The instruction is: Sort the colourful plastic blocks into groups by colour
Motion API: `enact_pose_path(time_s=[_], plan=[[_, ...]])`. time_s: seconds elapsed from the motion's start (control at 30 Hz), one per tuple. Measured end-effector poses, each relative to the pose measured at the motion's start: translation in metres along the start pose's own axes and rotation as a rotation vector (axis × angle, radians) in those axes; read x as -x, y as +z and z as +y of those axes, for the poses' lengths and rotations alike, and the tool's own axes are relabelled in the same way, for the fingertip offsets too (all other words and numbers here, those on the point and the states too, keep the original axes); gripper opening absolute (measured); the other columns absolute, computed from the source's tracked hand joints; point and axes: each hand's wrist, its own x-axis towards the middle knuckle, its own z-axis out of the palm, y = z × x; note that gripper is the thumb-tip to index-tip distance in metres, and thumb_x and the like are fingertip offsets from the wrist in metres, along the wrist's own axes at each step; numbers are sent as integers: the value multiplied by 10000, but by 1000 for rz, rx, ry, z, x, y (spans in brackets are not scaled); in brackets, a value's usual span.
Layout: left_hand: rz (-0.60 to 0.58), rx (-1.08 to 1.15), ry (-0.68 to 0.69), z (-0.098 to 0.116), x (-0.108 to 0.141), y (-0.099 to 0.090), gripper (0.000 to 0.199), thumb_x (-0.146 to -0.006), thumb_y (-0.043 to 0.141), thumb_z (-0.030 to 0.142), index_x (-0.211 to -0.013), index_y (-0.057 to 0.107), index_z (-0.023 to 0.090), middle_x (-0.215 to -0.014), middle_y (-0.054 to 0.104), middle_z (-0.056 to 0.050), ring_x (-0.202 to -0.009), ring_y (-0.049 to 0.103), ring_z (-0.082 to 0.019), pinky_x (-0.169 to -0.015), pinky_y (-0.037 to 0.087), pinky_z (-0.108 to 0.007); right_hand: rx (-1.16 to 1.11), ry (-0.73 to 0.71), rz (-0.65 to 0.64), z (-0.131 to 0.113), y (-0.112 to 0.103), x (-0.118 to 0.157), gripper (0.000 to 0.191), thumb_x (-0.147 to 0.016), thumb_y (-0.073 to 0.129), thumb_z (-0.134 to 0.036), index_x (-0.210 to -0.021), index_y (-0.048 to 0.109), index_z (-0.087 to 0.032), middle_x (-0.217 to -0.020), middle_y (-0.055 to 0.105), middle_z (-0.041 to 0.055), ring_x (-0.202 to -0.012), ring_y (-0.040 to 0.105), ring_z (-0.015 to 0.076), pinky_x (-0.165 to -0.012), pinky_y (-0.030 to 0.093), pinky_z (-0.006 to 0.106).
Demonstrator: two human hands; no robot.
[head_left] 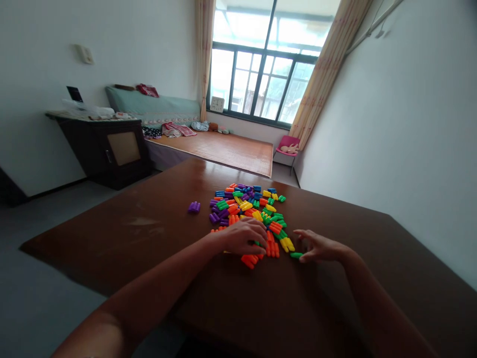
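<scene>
Many colourful plastic pieces lie heaped on the brown table. My left hand is over the near part of the heap, its fingers curled down round a green piece that shows only in part. Beside it are orange pieces. To the right, my right hand has thumb and fingers apart, with nothing between them. Its thumb is close to a green piece on the tabletop, near some yellow pieces. A purple block sits apart, left of the heap.
Beyond the table is a low bed with a brown mat, with cloths at its left. A dark cabinet stands at the left. A pink chair is by the window, and a white wall runs along the right.
</scene>
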Motion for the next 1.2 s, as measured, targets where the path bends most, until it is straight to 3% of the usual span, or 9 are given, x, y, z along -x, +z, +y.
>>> enact_pose_path(time_s=[0.1,0.23,0.43,0.6,0.73,0.9,0.97,1.1,1.2], plan=[[-174,7,90,13,-3,13,229,-773,704,444,-956,712,306,-1098,691,5,-1169,534,-216,-1088,278,-383,-50,-79,33,1,21,-5,862,-511,834,-373,-1305,542,-208,-1164,572,110,-695,577,135,-605,523,278],[-216,-70,28,3,4,11,201,-798,689,396,-970,697,292,-1101,683,4,-1198,499,-210,-1100,239,-376,-143,-148,147,-17,40,-32,653,-542,811,-325,-1153,631,-184,-957,650,57,-684,589,151,-643,537,314],[28,-322,-345,-20,18,-17,175,-909,538,264,-1005,685,256,-1157,650,-4,-1203,454,-202,-1075,234,-384,-404,-426,250,-55,55,-62,553,-717,700,-352,-1242,567,-244,-1225,614,82,-1068,601,234,-873,520,375],[202,-454,-498,-17,9,-26,268,-950,420,199,-1039,668,240,-1188,636,-20,-1164,470,-191,-1019,295,-372,-403,-326,601,-25,63,-73,424,-784,589,-381,-1172,586,-210,-1157,649,97,-1052,616,230,-883,517,387],[13,-350,-231,9,-20,0,263,-967,409,266,-1025,665,255,-1127,668,-2,-1113,519,-161,-1026,285,-316,-383,-145,740,16,61,-75,364,-755,543,-381,-1058,616,-191,-1053,684,97,-855,670,207,-746,560,356],[-216,-375,108,30,-48,53,251,-942,475,329,-1150,612,293,-1223,622,-4,-1210,459,-181,-1081,218,-361,-484,-102,754,27,56,-75,379,-744,500,-396,-1041,586,-177,-1072,671,107,-770,673,181,-640,563,309],[-236,-458,83,25,-53,65,226,-932,494,280,-1118,623,270,-1144,648,-30,-1144,498,-200,-1076,226,-402,-492,-109,739,26,56,-76,386,-745,494,-399,-1049,581,-176,-1080,667,108,-771,672,180,-647,563,313],[-183,-661,-175,10,-59,79,140,-889,536,180,-935,665,207,-957,664,-69,-1063,523,-255,-1048,242,-502,-532,-106,752,26,56,-78,390,-740,498,-405,-1042,580,-171,-1074,663,111,-754,667,183,-644,560,321],[-153,-665,-180,9,-64,93,162,-899,505,176,-921,665,184,-987,649,-82,-1090,505,-257,-1054,248,-498,-552,-91,771,24,56,-77,385,-741,508,-411,-1034,581,-171,-1072,662,113,-745,661,182,-633,555,318]])
